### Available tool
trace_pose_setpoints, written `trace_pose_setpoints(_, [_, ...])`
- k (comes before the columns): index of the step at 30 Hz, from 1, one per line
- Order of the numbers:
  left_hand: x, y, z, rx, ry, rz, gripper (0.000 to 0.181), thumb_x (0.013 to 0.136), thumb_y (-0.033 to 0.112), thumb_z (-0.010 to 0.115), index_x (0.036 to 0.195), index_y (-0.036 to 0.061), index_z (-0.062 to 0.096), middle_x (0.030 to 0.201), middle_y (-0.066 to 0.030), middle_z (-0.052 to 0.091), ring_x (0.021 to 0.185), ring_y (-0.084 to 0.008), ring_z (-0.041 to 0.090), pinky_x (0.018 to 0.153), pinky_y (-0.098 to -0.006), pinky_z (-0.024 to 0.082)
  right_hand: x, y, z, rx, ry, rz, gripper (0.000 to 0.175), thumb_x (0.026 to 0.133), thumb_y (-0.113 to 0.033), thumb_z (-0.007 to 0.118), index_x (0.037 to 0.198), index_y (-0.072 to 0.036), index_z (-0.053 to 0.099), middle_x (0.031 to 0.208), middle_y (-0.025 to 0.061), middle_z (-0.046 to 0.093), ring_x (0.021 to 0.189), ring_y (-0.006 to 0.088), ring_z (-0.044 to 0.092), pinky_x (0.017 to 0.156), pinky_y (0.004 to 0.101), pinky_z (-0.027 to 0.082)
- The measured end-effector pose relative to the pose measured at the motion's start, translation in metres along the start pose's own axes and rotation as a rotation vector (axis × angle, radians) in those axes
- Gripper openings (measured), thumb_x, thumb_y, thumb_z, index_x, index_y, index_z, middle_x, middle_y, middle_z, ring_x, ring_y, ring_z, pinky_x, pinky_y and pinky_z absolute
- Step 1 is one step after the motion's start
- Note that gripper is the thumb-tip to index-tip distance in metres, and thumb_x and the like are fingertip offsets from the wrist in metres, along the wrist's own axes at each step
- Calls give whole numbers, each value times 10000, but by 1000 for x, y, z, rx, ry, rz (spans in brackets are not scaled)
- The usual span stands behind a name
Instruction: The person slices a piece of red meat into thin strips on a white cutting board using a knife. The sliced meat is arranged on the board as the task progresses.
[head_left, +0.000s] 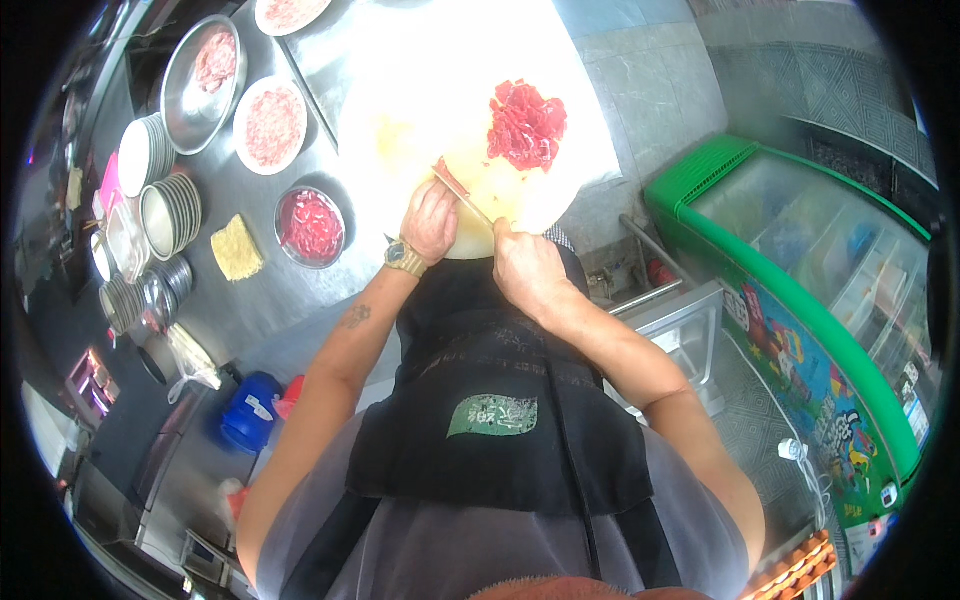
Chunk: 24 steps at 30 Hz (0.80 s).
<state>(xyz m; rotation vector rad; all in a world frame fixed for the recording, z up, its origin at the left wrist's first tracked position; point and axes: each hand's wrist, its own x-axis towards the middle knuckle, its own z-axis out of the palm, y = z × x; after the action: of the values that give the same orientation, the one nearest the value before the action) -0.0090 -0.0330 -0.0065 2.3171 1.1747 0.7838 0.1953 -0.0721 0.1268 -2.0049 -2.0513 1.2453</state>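
Observation:
My right hand (529, 271) grips a knife (469, 201) near the front edge of a round, pale cutting board (476, 244). The blade slants up and left across the board, seen almost edge-on. A strip of red meat (452, 178) lies along the blade's far side. My left hand (431, 223), with a gold-coloured watch (403, 255) on its wrist, has its fingers bunched close against the blade. Whatever is under those fingers is hidden. Farther right on the board sits a heap of sliced red meat (527, 126). Glare washes out the board's far part.
Left on the steel counter (247, 315) stand a metal bowl of red meat strips (311, 225), a white bowl of minced meat (270, 126), a large metal bowl (174, 97), stacked bowls (171, 217) and a yellow cloth (237, 249). A green chest freezer (787, 300) stands right.

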Motion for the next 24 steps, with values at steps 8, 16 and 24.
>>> trace_pose_setpoints(8, [-5,-5,1,16,-70,-19,394,846,0,644,1233,-65,679,1297,-243,660,1248,-424,603,1108,-507,484,9,1,14,10,-64,8,169,868,5,594,1022,74,599,786,305,717,780,467,749,725,540,613])
trace_pose_setpoints(16, [-2,-2,2,10,1,-19,361,849,-21,626,1202,-49,695,1179,-223,670,1159,-433,623,1070,-516,492,33,2,24,-18,-43,-37,175,881,11,612,1040,82,628,828,288,742,783,438,768,694,510,627])
trace_pose_setpoints(24, [-2,-9,8,-13,16,-21,347,877,-2,631,1215,-59,681,1256,-224,676,1232,-422,612,1094,-507,496,72,-1,48,52,131,-121,165,828,19,628,978,87,635,802,313,716,771,478,745,725,534,617])
